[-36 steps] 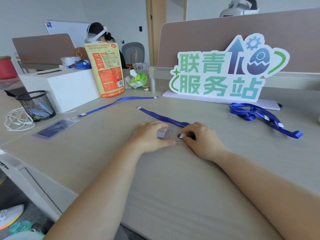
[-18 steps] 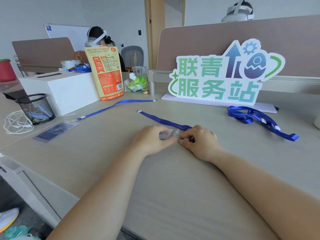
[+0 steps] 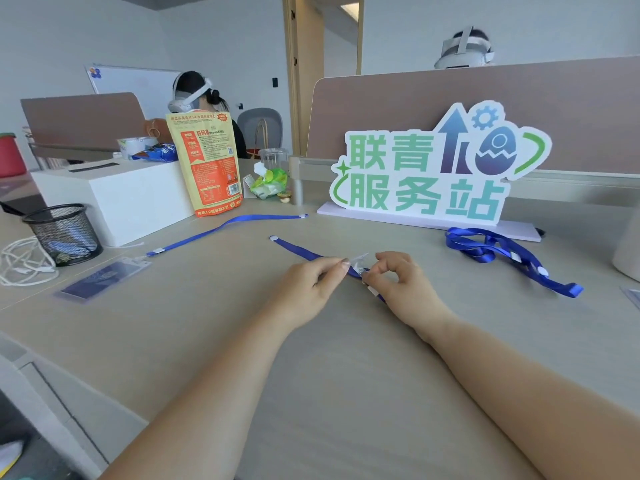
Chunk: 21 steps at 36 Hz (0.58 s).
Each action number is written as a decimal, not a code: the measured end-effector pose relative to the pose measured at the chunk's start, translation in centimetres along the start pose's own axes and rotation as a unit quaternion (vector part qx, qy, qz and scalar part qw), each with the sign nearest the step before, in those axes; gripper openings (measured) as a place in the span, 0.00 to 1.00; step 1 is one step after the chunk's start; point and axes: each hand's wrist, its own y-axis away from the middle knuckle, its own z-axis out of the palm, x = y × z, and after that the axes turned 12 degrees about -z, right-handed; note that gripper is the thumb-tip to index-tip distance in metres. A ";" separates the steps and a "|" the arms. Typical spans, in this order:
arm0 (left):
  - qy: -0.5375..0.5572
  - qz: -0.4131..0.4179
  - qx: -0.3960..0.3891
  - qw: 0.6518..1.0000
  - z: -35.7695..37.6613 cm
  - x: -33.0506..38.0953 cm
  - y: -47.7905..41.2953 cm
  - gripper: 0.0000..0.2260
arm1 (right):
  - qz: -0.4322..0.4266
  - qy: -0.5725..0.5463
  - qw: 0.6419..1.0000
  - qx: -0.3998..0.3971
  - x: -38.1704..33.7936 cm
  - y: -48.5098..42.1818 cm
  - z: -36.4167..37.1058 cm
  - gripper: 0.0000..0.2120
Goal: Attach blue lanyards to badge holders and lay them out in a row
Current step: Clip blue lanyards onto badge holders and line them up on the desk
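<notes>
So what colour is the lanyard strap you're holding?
Blue, the lanyard strap; clearest in the head view.

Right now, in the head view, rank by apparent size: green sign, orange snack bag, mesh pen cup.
1. green sign
2. orange snack bag
3. mesh pen cup
The cup sits nearer the camera, so real sizes stay unsure.

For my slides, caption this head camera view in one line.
Left hand holds a clear badge holder; right hand pinches the blue lanyard at its clip.
</notes>
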 end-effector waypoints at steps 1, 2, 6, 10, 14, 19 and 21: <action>-0.004 0.001 0.001 1.000 0.0 0.0 0.0 0.15 | -0.001 0.001 1.000 -0.003 0.0 0.0 0.0 0.10; -0.007 0.001 0.003 1.000 0.1 0.0 -0.1 0.15 | 0.000 0.001 1.000 -0.006 0.0 0.0 0.0 0.10; -0.005 -0.001 0.006 1.000 0.1 0.0 0.0 0.15 | 0.003 -0.011 1.000 -0.014 0.0 0.0 0.0 0.08; 0.033 0.014 0.008 0.999 0.2 0.4 0.2 0.23 | -0.026 -0.044 0.999 -0.007 -0.2 0.0 -0.1 0.09; 0.044 0.008 0.001 0.999 0.1 0.7 0.3 0.17 | -0.026 -0.082 0.996 0.000 -0.3 -0.1 -0.2 0.10; 0.017 0.006 -0.004 1.000 0.2 0.5 0.3 0.13 | 0.014 -0.112 0.994 -0.004 -0.4 -0.2 -0.2 0.12; 0.004 0.005 -0.011 1.000 0.3 0.5 0.2 0.15 | 0.018 -0.110 0.994 -0.003 -0.4 -0.3 -0.2 0.13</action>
